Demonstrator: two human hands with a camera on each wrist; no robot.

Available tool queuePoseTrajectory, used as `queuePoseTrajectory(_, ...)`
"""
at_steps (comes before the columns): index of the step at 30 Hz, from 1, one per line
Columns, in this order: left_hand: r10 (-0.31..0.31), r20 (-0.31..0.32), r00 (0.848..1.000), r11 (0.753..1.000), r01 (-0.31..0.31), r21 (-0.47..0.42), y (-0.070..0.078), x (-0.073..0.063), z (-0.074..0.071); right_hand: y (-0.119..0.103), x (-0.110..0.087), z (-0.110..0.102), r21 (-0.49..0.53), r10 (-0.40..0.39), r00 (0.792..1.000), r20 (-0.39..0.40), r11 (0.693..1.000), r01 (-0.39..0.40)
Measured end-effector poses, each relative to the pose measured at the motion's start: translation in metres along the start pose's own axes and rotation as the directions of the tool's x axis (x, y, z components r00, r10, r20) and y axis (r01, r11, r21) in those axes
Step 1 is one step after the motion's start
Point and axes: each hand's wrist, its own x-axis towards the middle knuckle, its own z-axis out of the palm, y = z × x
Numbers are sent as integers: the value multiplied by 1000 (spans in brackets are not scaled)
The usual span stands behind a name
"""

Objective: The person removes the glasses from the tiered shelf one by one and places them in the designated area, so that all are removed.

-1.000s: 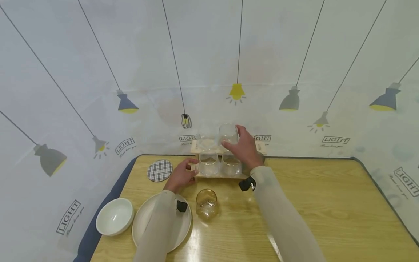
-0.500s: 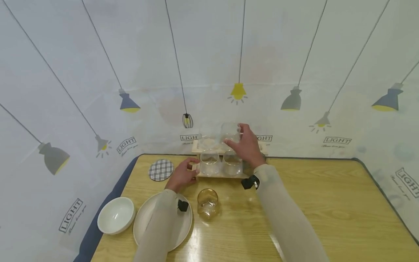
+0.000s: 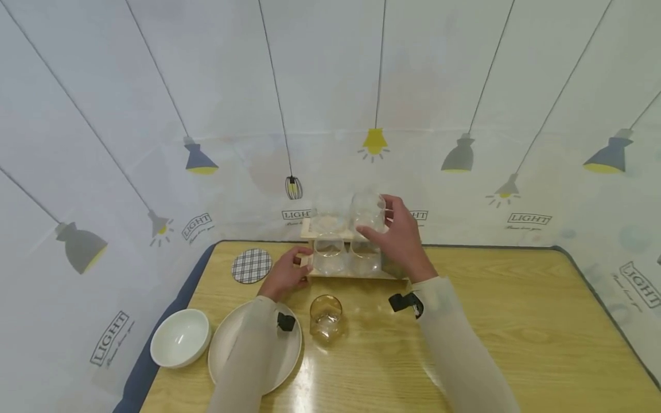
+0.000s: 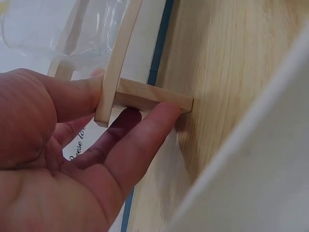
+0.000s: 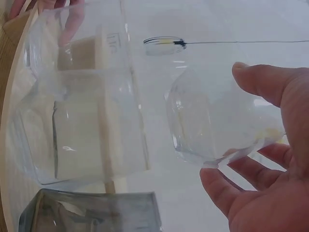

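Glass (image 3: pixel 368 211): clear, held in the right hand (image 3: pixel 400 241) above the upper tier of the wooden rack (image 3: pixel 351 274), thumb and fingers curled round it.
Left hand (image 3: pixel 283 275): pinches the rack's left end, thumb on top, fingers beneath the slat.
Rack: holds more clear glasses (image 3: pixel 329 256), just beyond both hands.
Amber glass (image 3: pixel 326 316): on the table (image 3: pixel 516 332), near the left wrist.
Plate (image 3: pixel 222 350), bowl (image 3: pixel 181 338): beside the left forearm.

The word "LIGHT" is printed many times on the backdrop (image 3: pixel 529 219), each above a line of script too small to read. Nothing else bears text.
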Motion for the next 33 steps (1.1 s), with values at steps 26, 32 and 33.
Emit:
queuePoseTrajectory(26, 42, -35, 998, 999, -43, -9, -7, 4, 1, 14, -109, -1, 104, -137, 990, 36, 986, 133)
queuePoseTrajectory(32, 58, -37, 998, 998, -58, 8, -5, 4, 2, 27, -128, 2, 96, -94, 993, 65, 991, 88)
queuePoseTrajectory(33, 61, -39, 997, 998, -61, 11, -5, 4, 3, 30, -130, 3, 95, -78, 994, 71, 993, 71)
